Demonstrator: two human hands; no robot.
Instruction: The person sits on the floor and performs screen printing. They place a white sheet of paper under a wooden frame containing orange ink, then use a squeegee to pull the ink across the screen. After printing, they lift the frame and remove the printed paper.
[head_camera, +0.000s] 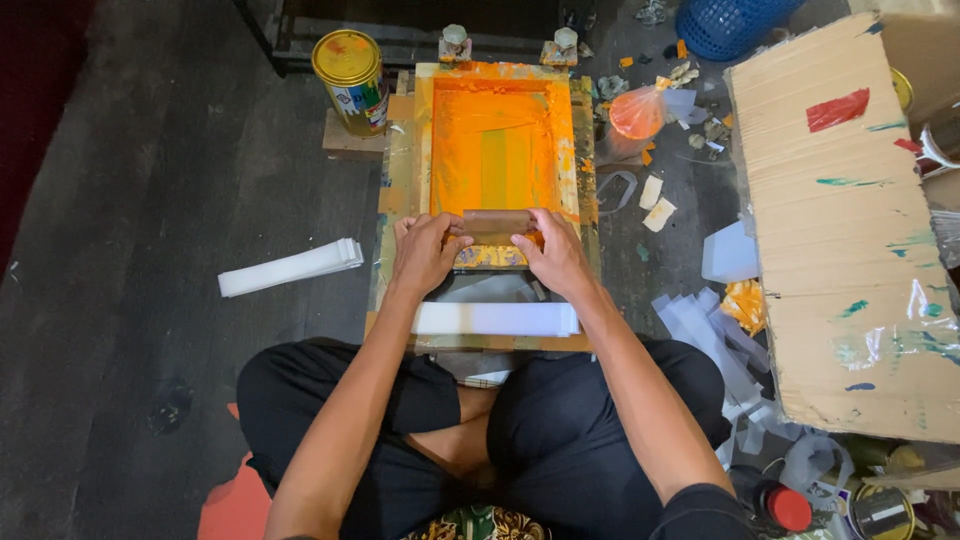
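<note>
Both sets of fingers are curled over the top edge of a brown wooden squeegee (497, 226), clenched on it from either end: the left hand (427, 252) grips the left end and the right hand (555, 255) the right end, thumbs on the near side and knuckles facing away from the body. The squeegee's long axis runs left to right, square across the person's front, and it lies at the near edge of the orange ink field, so the open stretch of the printing screen (497, 140) lies straight ahead of the fingers, away from the body. The two hands sit about equally far from the middle of the tool, neither one closer. The screen's wooden frame runs lengthwise away from the crossed legs, its mesh flooded with orange ink and showing a paler greenish rectangle at the centre. Just nearer than the hands, a stack of white paper strips (497, 319) lies across the frame's near end, parallel to the squeegee. Another white stack (292, 267) rests on the dark floor to the left, and a yellow-lidded can (350, 66) stands beside the frame's far left corner.
</note>
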